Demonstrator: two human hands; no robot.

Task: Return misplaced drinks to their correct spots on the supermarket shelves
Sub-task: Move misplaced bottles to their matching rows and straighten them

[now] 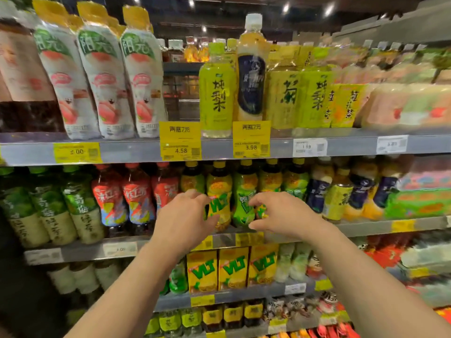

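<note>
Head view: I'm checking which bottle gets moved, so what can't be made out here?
- Right hand: its curled fingers hide whether it grips a bottle.
- Left hand: contact with the yellow VLT bottle is unclear.
- Right-side packs: blurred.
- White price tags: too small.

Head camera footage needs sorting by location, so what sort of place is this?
A supermarket drinks aisle: tiered metal shelves packed with bottled teas, yellow price tags clipped to the shelf edges, and rows of VLT lemon tea cartons below.

Both hands reach forward, left (188, 213) and right (280, 214), fingers loosely curled.
</note>
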